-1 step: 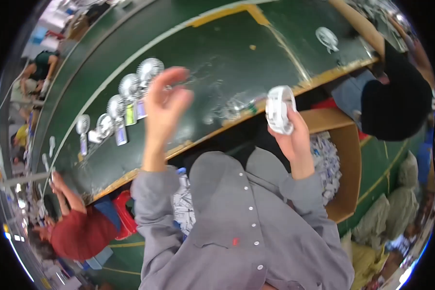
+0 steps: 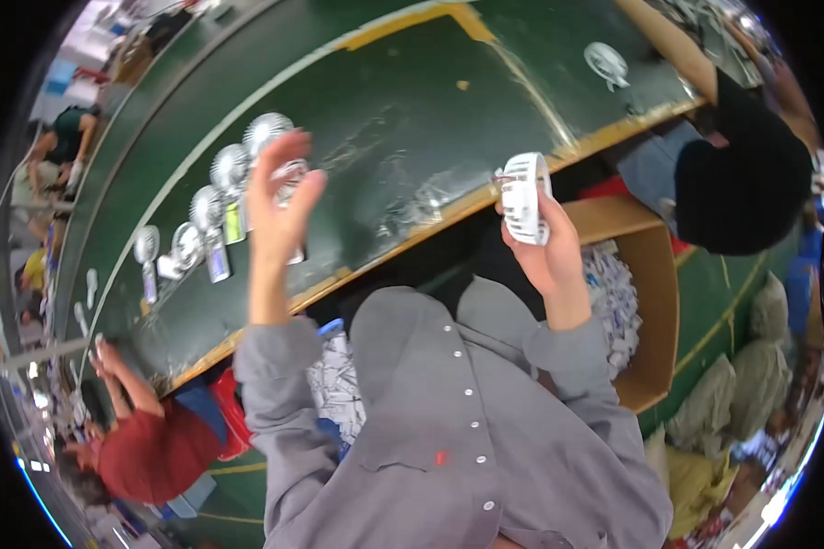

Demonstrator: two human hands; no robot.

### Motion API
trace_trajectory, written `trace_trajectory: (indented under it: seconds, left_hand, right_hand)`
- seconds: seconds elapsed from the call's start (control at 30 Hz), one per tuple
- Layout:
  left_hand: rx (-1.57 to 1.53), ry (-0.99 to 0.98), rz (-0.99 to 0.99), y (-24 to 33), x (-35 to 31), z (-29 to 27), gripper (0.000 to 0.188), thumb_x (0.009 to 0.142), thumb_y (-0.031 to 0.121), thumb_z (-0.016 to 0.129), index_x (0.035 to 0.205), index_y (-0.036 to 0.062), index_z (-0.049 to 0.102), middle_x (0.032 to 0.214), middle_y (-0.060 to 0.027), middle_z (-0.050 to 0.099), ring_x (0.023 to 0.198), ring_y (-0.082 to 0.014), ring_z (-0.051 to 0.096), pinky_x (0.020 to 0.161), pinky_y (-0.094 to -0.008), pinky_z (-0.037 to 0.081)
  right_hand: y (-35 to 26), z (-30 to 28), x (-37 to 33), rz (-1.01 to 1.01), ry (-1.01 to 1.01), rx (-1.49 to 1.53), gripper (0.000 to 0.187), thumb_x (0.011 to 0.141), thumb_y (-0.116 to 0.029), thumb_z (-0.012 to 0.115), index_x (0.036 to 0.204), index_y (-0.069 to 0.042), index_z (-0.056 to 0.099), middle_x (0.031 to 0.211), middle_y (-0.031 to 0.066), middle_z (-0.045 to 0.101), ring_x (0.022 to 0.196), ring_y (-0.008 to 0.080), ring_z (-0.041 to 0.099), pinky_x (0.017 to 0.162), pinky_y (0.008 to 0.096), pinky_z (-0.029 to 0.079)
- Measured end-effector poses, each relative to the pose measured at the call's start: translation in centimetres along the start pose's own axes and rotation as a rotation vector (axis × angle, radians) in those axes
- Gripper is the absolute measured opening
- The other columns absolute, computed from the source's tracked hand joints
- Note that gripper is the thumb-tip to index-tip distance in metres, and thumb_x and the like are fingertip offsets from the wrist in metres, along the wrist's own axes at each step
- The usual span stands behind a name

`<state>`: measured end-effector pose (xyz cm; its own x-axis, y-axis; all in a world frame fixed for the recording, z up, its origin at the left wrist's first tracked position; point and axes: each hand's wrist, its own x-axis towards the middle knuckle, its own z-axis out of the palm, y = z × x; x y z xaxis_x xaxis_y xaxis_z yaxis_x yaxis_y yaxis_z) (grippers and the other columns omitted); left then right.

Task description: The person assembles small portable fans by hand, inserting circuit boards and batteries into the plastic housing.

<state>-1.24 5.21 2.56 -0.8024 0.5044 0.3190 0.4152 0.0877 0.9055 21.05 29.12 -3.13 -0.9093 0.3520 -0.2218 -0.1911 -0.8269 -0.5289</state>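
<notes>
Gripping a white fan head right of centre frame, the right hand turns it toward view; the left hand hovers open, empty, above the green tabletop.

The person wears a grey button-up shirt with long sleeves. Small pale round buttons run in a line down its front placket, and further buttons sit to the right of that line. A tiny red mark shows on the cloth just left of the lower buttons. The sleeve cuffs end at the wrists, above the shirt's collar, leaving the left hand and right hand bare, without gloves or rings.
</notes>
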Motion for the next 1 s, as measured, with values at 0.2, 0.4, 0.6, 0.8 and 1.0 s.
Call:
trace_trajectory:
  seconds: [0.2, 0.4, 0.6, 0.8, 1.0]
  left_hand:
    - [1.221, -0.083, -0.149, -6.6, -0.1, -2.6, 0.077, 0.076, 0.042, 0.072, 0.136, 0.0043, 0.044, 0.132, -0.0185, 0.050, 0.122, -0.0361, 0.045, 0.098, -0.0448, 0.042]
    - [1.130, -0.167, -0.115, -5.9, 2.0, -0.6, 0.071, 0.074, 0.036, 0.073, 0.134, 0.0089, 0.047, 0.129, -0.0150, 0.051, 0.119, -0.0347, 0.048, 0.094, -0.0442, 0.046]
    - [0.877, -0.184, -0.193, -5.7, 2.8, -1.5, 0.075, 0.070, 0.033, 0.078, 0.133, 0.0030, 0.050, 0.131, -0.0195, 0.054, 0.116, -0.0378, 0.053, 0.099, -0.0417, 0.043]
    - [-0.008, -0.015, -0.118, 0.9, 3.4, -1.3, 0.083, 0.073, 0.011, 0.079, 0.144, 0.0070, 0.037, 0.119, -0.0116, 0.057, 0.104, -0.0203, 0.060, 0.089, -0.0329, 0.049]
    - [-0.465, -0.018, 0.177, 3.8, 2.3, 0.6, 0.089, 0.066, 0.006, 0.082, 0.140, -0.0024, 0.034, 0.129, -0.0159, 0.051, 0.116, -0.0236, 0.054, 0.100, -0.0368, 0.044]
  right_hand:
    - [-2.4, -0.1, 2.2, 0.034, -0.333, 0.349, 0.047, 0.094, -0.036, 0.054, 0.123, 0.002, 0.052, 0.098, 0.0090, 0.052, 0.072, 0.0156, 0.048, 0.059, 0.0246, 0.042]
    - [-3.6, -1.1, 3.0, 0.075, -0.496, 0.436, 0.056, 0.092, -0.039, 0.052, 0.125, 0.006, 0.051, 0.095, 0.0122, 0.052, 0.067, 0.0172, 0.047, 0.054, 0.0255, 0.039]
    - [-5.5, -3.0, 7.5, -0.176, 0.486, -0.516, 0.033, 0.096, -0.021, 0.054, 0.121, 0.000, 0.056, 0.098, 0.0062, 0.065, 0.076, 0.0117, 0.063, 0.058, 0.0242, 0.047]
    - [-13.5, -12.7, 16.8, -0.255, 0.611, -0.756, 0.024, 0.086, -0.017, 0.065, 0.098, 0.003, 0.060, 0.083, 0.0112, 0.065, 0.064, 0.0188, 0.063, 0.058, 0.0278, 0.052]
    - [-10.0, -1.5, 16.5, -0.544, 0.449, -1.152, 0.075, 0.084, -0.030, 0.070, 0.139, 0.007, 0.035, 0.128, 0.0177, 0.049, 0.107, 0.0226, 0.057, 0.094, 0.0322, 0.045]
